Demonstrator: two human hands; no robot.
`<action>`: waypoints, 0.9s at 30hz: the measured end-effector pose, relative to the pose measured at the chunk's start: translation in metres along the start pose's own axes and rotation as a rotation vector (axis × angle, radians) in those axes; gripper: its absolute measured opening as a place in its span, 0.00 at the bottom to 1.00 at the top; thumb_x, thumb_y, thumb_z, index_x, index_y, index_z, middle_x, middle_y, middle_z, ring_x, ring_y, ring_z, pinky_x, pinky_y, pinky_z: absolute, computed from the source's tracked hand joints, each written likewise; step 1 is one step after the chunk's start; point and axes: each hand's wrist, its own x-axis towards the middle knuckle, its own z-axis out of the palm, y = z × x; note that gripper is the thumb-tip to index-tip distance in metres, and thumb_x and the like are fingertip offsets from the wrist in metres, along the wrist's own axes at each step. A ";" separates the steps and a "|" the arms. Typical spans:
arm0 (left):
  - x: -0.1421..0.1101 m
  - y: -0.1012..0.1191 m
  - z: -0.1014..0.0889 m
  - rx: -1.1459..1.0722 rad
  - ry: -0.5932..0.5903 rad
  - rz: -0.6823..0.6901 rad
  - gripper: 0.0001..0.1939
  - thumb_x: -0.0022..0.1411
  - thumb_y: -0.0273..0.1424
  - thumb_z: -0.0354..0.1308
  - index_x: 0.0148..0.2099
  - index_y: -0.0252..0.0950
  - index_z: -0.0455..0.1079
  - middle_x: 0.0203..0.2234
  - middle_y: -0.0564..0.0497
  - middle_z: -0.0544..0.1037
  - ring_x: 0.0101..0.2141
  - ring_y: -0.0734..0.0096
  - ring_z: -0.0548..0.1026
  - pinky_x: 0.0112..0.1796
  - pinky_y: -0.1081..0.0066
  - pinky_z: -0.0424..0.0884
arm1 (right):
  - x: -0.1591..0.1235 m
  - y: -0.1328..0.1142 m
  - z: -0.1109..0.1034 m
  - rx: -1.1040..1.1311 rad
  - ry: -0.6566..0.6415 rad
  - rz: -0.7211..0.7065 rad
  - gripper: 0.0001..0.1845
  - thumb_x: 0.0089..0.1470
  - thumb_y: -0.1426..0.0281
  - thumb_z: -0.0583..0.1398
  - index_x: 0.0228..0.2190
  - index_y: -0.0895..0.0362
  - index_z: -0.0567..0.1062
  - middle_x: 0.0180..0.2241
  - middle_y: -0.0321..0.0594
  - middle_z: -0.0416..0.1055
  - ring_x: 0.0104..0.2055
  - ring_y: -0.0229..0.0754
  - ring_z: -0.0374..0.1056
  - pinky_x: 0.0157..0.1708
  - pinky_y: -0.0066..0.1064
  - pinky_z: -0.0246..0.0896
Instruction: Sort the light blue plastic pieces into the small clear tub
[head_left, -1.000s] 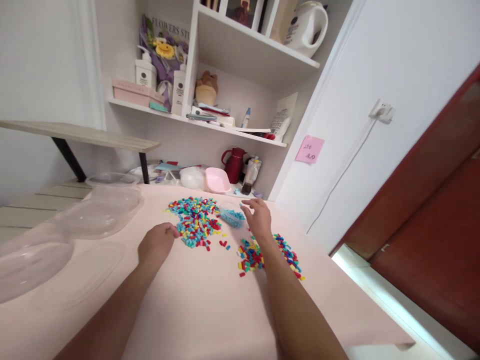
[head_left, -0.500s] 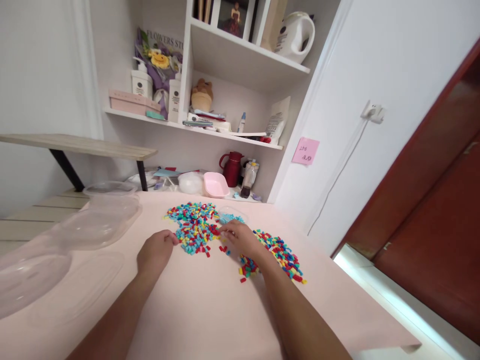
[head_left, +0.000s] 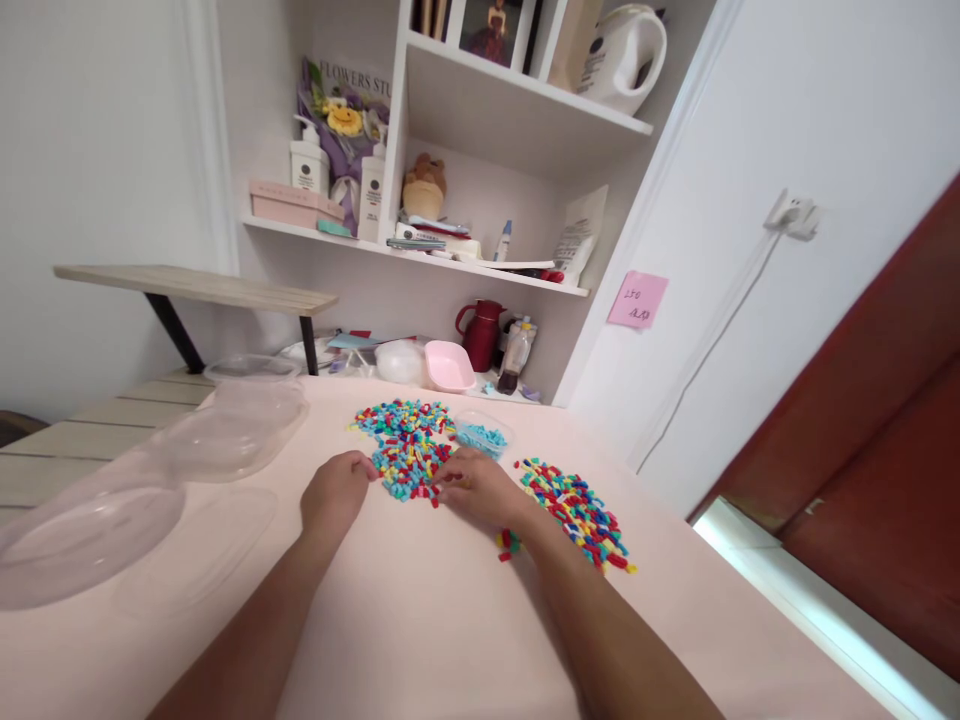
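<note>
My left hand (head_left: 335, 497) is closed beside the left edge of a mixed pile of small colourful plastic bricks (head_left: 409, 445), fingertips curled in; what it holds, if anything, is hidden. At the pile's right edge is my right hand (head_left: 484, 487), its fingers bent and slightly apart, near some red bricks. No brick shows plainly in its grasp. Just behind this hand stands a clear plastic container (head_left: 506, 428) holding light blue bricks. Another mixed heap of bricks (head_left: 577, 510) spreads to the right, partly covered by my right forearm.
Clear plastic containers and lids (head_left: 225, 440) lie along the table's left side. At the back are a pink tray (head_left: 450, 367), a red jug (head_left: 482, 335) and a bottle (head_left: 516, 358), below shelves (head_left: 487, 265) with bottles and a pink box. The pink-covered table (head_left: 420, 610) extends toward me.
The whole view has shifted slightly to the right. My right hand has moved closer to the central pile's front right edge, uncovering more of the blue-brick container. My left hand stays closed beside the pile.
</note>
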 end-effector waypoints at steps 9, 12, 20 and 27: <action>-0.004 0.002 -0.002 -0.003 -0.003 0.004 0.14 0.55 0.28 0.47 0.29 0.44 0.75 0.33 0.56 0.81 0.33 0.68 0.75 0.28 0.72 0.60 | -0.010 0.007 -0.012 0.027 -0.105 0.126 0.05 0.46 0.74 0.62 0.29 0.54 0.77 0.31 0.35 0.72 0.33 0.38 0.67 0.33 0.27 0.58; -0.003 0.000 -0.001 -0.001 0.003 0.005 0.14 0.55 0.28 0.48 0.30 0.43 0.75 0.34 0.56 0.81 0.34 0.68 0.75 0.28 0.72 0.60 | -0.008 0.001 -0.015 0.016 -0.031 0.127 0.05 0.50 0.71 0.61 0.31 0.54 0.78 0.32 0.37 0.73 0.35 0.39 0.67 0.35 0.28 0.58; -0.001 0.000 0.000 0.007 -0.002 0.011 0.15 0.55 0.27 0.47 0.30 0.44 0.75 0.35 0.57 0.81 0.35 0.69 0.75 0.30 0.72 0.60 | 0.001 -0.024 0.004 -0.257 -0.013 0.063 0.13 0.47 0.57 0.64 0.28 0.54 0.76 0.29 0.38 0.73 0.35 0.41 0.64 0.35 0.30 0.54; -0.005 0.003 -0.002 0.008 0.007 0.004 0.14 0.56 0.28 0.48 0.29 0.44 0.75 0.35 0.56 0.81 0.35 0.68 0.75 0.30 0.72 0.60 | 0.000 -0.016 0.005 -0.133 -0.052 0.063 0.07 0.47 0.75 0.61 0.28 0.52 0.77 0.29 0.33 0.73 0.34 0.38 0.65 0.33 0.27 0.55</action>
